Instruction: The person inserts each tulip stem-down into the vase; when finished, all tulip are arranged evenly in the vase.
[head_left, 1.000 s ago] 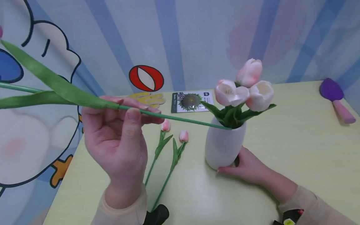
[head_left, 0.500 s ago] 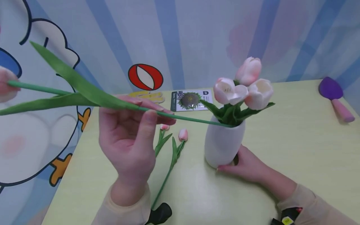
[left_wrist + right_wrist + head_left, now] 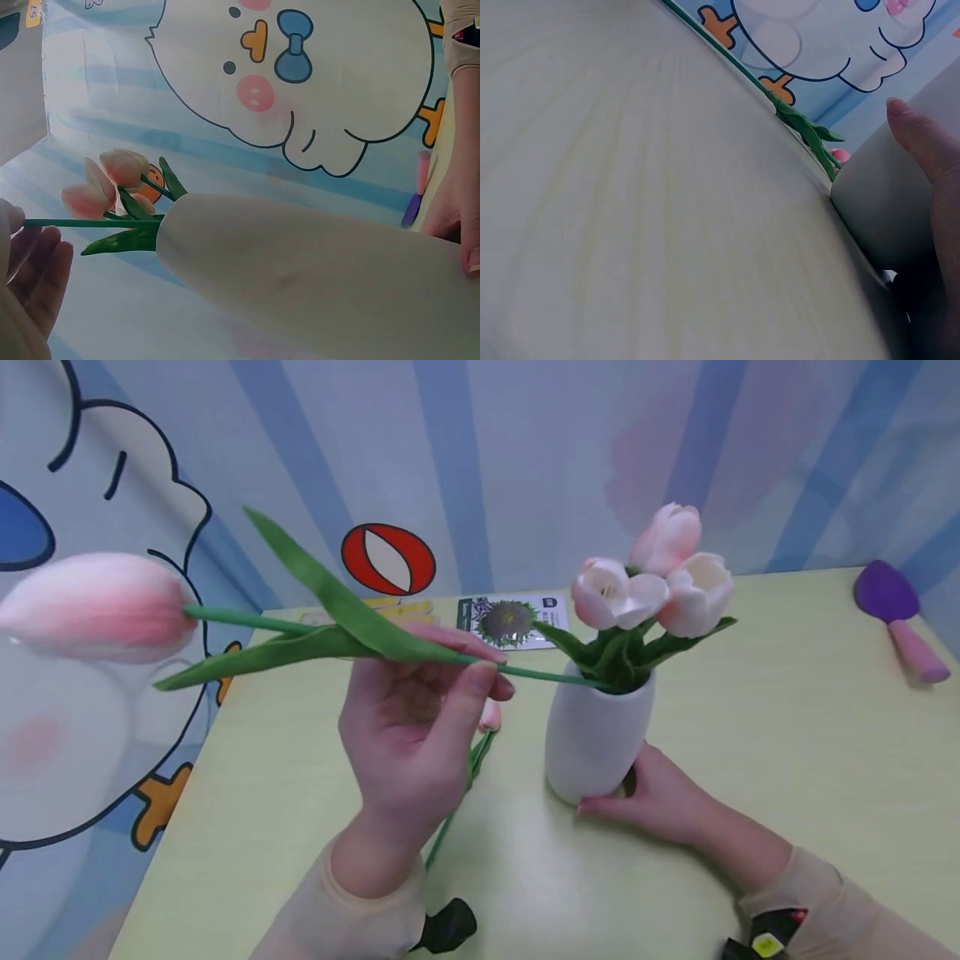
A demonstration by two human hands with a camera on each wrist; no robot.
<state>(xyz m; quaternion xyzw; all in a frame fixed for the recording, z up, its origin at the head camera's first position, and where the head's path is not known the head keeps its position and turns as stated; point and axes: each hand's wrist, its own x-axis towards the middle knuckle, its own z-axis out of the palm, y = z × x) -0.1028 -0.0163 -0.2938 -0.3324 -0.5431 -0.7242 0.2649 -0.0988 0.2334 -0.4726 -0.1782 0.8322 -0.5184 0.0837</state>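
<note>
- Your left hand pinches the green stem of a pink tulip between thumb and fingertips, holding it nearly level in the air above the table.
- The stem's cut end sits right at the mouth of the white vase, among the leaves; whether it is inside yet, you cannot tell.
- Your right hand rests at the vase's base, fingers curved against its side, steadying it on the yellow-green table.
- Three pale pink tulips already stand upright in the vase.
- As it looks, this fourth stem is only beginning to go in and is not yet upright.
- At least one more tulip lies on the table behind your left hand, not yet placed.
</note>
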